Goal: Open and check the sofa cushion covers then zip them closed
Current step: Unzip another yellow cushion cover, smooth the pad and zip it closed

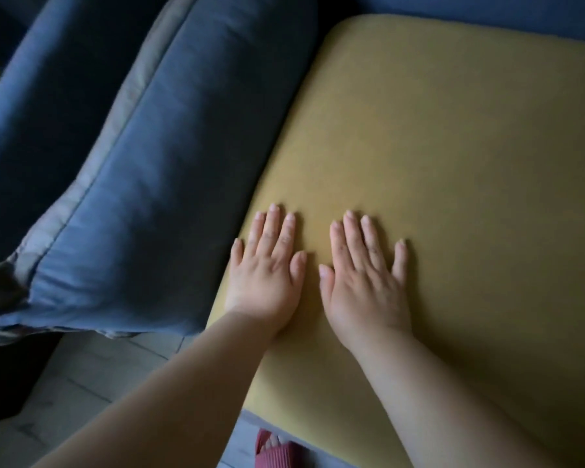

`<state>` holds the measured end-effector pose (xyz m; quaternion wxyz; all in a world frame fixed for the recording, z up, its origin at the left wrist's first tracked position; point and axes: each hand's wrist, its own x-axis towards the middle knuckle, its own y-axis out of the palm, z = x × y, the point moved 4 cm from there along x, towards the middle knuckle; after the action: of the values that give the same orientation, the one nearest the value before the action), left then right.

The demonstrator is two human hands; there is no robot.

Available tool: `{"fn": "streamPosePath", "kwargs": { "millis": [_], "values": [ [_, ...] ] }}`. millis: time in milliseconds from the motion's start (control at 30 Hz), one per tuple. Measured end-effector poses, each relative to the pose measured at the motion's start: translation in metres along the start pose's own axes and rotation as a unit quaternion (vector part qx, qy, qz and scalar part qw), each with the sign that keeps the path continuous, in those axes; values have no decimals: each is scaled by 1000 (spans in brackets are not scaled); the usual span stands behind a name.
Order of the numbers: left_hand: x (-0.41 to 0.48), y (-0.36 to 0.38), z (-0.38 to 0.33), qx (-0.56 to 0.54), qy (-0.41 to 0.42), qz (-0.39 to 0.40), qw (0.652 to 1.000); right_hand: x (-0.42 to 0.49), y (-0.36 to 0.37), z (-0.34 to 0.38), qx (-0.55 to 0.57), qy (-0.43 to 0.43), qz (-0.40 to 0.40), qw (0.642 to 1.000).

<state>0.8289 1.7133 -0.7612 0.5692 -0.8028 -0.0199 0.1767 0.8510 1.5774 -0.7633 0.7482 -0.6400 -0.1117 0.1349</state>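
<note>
Pressing palm-down on the yellow cushion (453, 163), both hands sit side by side in the lower centre of the frame.

**Hand condition**
- Left hand (267, 275): fingers straight and slightly spread, flat on the fabric, grasping nothing.
- Right hand (365, 282): same condition. It lies just beside the left, with the thumbs near each other but apart.

**Location of work items**
- The yellow cushion fills the right and centre of the frame. It lies flat on the blue sofa (487, 8).
- The blue cushion (156, 163) occupies the left of the frame, tilted, with its piped edge facing up. Neither hand touches it.
- Tiled floor (81, 383) and a red slipper (274, 450) show along the bottom edge.

**Task progress (judgement)**
- No zip, slider or open seam is visible on either cushion.
- Whether the yellow surface is a cover or a bare insert cannot be told.
- Flat-palm contact suggests a checking or smoothing step on the yellow cushion.
- Nothing shown confirms that any cover has been opened or zipped closed, so treat the zip closure of both cushions as outstanding.
</note>
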Motion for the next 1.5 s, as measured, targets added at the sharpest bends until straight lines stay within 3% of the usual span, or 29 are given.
{"fn": "streamPosePath", "kwargs": {
  "millis": [567, 733, 933, 1133, 1300, 1500],
  "values": [
    [-25, -4, 1, -9, 19, 0, 1000, 4, -2, 3, -10, -5, 8, 1000],
    [-84, 1, -25, -24, 60, -85, 994, -44, -50, -7, -4, -32, -96, 995],
    [-97, 33, -27, 61, 49, -32, 996, -101, -13, -39, -22, -28, 8, 999],
    [-109, 11, -83, 41, 128, -97, 986, -102, -59, -58, 6, -10, -85, 996],
    [-109, 53, -107, 97, 119, -24, 988, -141, -28, -109, -33, 10, 10, 999],
    [-121, 45, -164, 60, 207, -90, 972, -144, -74, -142, 13, 55, -107, 993]
  ]
}}
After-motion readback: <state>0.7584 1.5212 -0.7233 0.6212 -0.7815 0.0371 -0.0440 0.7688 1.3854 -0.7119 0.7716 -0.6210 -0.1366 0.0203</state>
